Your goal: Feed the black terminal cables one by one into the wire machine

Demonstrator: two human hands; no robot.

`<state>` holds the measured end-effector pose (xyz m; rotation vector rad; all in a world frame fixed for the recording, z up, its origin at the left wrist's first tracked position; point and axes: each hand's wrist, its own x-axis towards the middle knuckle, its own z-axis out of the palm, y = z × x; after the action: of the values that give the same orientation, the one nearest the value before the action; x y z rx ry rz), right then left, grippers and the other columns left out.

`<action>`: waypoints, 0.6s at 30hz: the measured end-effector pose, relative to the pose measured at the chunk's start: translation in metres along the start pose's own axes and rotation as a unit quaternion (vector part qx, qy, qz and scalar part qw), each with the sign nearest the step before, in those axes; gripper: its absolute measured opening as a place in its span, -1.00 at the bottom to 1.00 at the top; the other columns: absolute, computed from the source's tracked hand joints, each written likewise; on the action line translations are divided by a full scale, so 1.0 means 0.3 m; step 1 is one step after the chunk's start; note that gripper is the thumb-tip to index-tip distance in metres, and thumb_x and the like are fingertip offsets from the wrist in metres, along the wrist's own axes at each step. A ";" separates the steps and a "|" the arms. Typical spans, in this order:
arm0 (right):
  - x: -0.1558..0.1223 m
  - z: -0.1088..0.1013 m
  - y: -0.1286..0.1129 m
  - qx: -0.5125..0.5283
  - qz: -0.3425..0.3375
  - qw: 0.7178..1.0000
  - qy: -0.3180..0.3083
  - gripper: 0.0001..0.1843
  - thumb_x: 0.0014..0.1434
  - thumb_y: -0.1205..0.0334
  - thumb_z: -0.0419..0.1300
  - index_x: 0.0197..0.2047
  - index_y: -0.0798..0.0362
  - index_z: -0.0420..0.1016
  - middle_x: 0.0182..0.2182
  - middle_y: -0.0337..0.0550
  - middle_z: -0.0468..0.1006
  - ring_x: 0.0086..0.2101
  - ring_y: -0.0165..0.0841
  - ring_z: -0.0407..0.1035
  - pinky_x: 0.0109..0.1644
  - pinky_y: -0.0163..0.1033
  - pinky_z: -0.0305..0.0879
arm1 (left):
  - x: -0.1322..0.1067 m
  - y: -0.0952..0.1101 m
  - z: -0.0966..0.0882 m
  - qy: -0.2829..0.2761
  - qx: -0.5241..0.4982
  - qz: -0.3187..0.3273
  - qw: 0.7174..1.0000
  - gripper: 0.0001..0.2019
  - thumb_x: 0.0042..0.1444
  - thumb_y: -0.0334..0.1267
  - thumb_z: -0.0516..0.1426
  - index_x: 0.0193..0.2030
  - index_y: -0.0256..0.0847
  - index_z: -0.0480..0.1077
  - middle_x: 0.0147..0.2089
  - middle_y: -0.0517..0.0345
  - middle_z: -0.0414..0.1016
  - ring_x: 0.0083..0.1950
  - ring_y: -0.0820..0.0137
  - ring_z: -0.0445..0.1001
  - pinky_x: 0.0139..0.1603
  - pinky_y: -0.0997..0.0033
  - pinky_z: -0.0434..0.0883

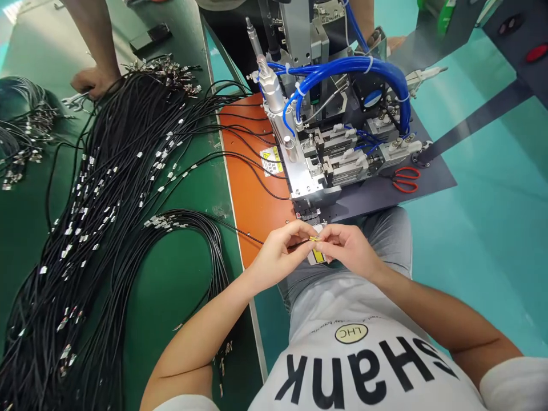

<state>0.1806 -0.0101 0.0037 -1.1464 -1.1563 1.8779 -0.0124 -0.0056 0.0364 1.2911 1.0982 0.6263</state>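
My left hand (287, 249) pinches a black cable (246, 233) near its end, in front of the machine. Thin yellowish wires (314, 239) stick out of that end. My right hand (346, 246) is closed with thumb and forefinger on these wires, its fingertips almost meeting the left ones. The other end of the cable runs left over the orange plate (246, 197) toward the green table. Just past my fingers sits the small dark fixture (307, 210) at the machine's near edge. How many wires each hand grips is hidden.
A metal machine (295, 165) with blue hoses (355, 65) stands ahead. Red-handled scissors (406, 180) lie right on its base. A large pile of black cables (111, 154) and a curved cable bundle (192, 220) cover the green table (166, 285). A co-worker's hand (96, 81) rests at upper left.
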 end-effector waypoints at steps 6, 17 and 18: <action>0.027 0.020 0.002 -0.048 -0.017 0.997 0.057 -0.74 0.13 0.05 0.34 -0.36 0.08 0.49 -0.51 -0.26 0.48 -0.52 -0.47 0.31 -0.43 -0.32 0.24 | 0.046 0.006 -0.005 0.041 -0.102 -0.086 0.990 -0.76 0.09 -0.12 0.29 -0.25 -0.26 0.47 -0.39 0.19 0.44 -0.50 0.57 0.32 -0.53 0.56 0.33; 0.081 0.025 0.008 -0.176 -0.087 0.976 0.096 -0.89 0.17 0.22 0.28 -0.37 0.03 0.52 -0.45 -0.23 0.52 -0.42 -0.40 0.37 -0.31 -0.26 0.30 | 0.059 -0.047 -0.016 0.081 -0.208 -0.118 0.968 -0.80 0.11 -0.14 0.29 -0.33 -0.24 0.46 -0.63 0.35 0.24 -0.63 0.60 0.19 -0.56 0.51 0.28; 0.083 0.024 0.008 -0.190 -0.088 0.973 0.098 -0.90 0.17 0.22 0.28 -0.37 0.03 0.52 -0.45 -0.23 0.52 -0.42 -0.40 0.37 -0.32 -0.26 0.29 | 0.060 -0.050 -0.016 0.084 -0.208 -0.121 0.967 -0.80 0.11 -0.14 0.28 -0.33 -0.23 0.46 -0.63 0.35 0.24 -0.63 0.61 0.18 -0.57 0.52 0.28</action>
<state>0.1638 0.0076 -0.0053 -1.3499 -1.4892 1.4103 -0.0126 0.0089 0.0175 0.7403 1.1655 0.7440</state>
